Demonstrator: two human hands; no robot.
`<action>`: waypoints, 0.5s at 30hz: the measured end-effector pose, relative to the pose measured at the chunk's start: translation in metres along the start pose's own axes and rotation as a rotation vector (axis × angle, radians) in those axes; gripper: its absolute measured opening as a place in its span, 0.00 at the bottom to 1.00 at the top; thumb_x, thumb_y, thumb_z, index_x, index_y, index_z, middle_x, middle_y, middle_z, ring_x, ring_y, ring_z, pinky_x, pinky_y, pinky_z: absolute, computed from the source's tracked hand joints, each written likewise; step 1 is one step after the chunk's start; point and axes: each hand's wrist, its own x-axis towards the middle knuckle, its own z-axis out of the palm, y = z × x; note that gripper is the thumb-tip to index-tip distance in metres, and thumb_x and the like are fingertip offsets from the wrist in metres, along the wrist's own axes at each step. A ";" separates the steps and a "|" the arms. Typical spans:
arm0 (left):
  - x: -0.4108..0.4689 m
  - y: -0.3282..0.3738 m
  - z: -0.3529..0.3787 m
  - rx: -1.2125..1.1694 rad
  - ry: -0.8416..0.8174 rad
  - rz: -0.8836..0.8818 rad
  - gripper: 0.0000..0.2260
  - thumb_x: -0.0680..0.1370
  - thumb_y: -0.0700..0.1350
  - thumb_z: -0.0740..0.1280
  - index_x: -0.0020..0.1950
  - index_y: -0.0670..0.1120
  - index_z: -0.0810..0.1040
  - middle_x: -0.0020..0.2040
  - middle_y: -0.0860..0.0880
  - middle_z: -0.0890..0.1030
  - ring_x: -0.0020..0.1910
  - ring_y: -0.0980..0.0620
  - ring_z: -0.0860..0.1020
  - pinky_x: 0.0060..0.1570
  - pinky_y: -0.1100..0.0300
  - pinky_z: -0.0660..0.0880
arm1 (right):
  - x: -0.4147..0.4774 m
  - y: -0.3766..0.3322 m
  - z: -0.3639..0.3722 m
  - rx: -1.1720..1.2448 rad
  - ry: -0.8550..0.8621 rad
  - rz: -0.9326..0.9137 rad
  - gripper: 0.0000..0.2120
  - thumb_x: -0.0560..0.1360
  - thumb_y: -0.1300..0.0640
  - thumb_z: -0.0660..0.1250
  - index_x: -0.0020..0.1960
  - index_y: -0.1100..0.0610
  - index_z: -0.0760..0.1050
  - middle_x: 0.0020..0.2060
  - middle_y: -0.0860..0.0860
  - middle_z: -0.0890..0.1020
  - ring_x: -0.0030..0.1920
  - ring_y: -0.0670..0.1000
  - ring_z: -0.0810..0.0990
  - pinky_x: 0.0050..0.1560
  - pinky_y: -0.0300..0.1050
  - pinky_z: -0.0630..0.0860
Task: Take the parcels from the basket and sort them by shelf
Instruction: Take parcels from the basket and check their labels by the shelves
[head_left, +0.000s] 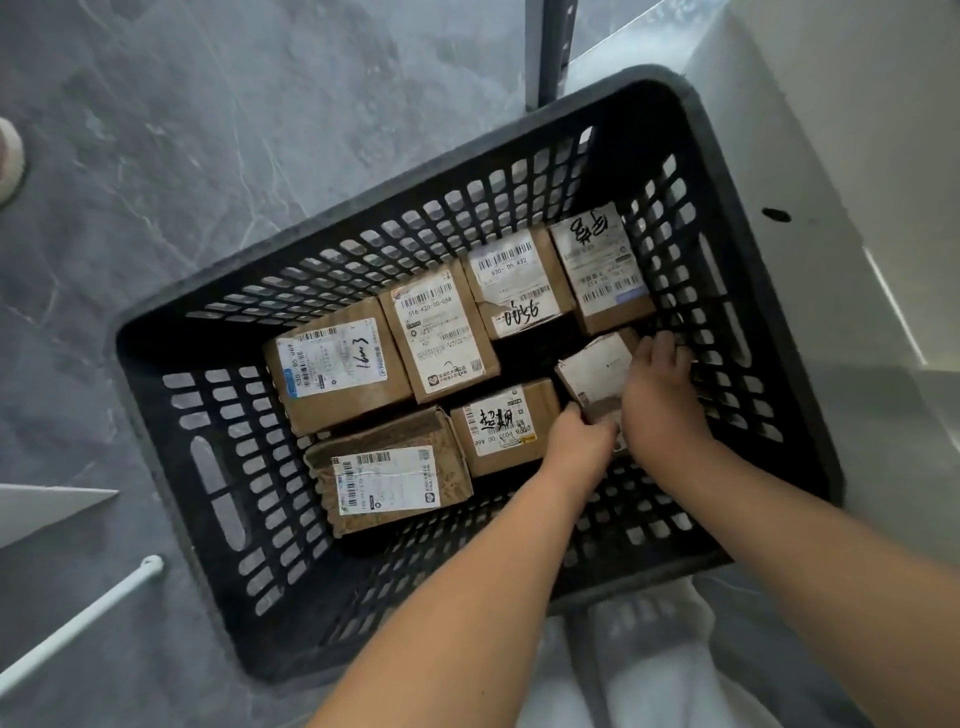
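Seven parcels (441, 332) sit in the basket (649, 104); left grip (576, 441) and right grip (660, 389) clutch one tilted parcel (597, 371); six lie leftward, seemingly unsorted.

We are looking down at a grey marbled floor (208, 130). A black basket (156, 353) is sitting on it, with brown parcels (337, 374) lying on the basket's bottom. A white rod (78, 618) is lying on the floor at the lower left, and a dark post (556, 52) is standing just beyond the basket's far corner.
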 end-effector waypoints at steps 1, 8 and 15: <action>0.003 0.000 0.000 -0.017 0.017 0.010 0.19 0.78 0.37 0.63 0.69 0.43 0.72 0.62 0.47 0.80 0.58 0.49 0.78 0.59 0.60 0.74 | 0.002 -0.001 0.005 -0.009 -0.006 0.012 0.33 0.78 0.67 0.61 0.76 0.69 0.48 0.72 0.62 0.57 0.70 0.59 0.61 0.69 0.47 0.64; -0.003 -0.001 0.005 -0.085 -0.019 0.010 0.25 0.79 0.35 0.61 0.76 0.43 0.64 0.69 0.45 0.75 0.62 0.53 0.75 0.60 0.67 0.71 | -0.005 -0.003 0.016 -0.043 -0.121 0.065 0.43 0.78 0.59 0.64 0.78 0.64 0.35 0.75 0.62 0.50 0.75 0.59 0.55 0.74 0.52 0.59; -0.072 0.035 -0.027 0.175 0.052 0.156 0.24 0.82 0.42 0.58 0.78 0.46 0.60 0.77 0.48 0.65 0.74 0.54 0.64 0.73 0.60 0.61 | -0.058 -0.026 -0.050 -0.057 -0.146 -0.079 0.38 0.79 0.58 0.62 0.79 0.57 0.40 0.78 0.58 0.45 0.78 0.57 0.48 0.77 0.54 0.51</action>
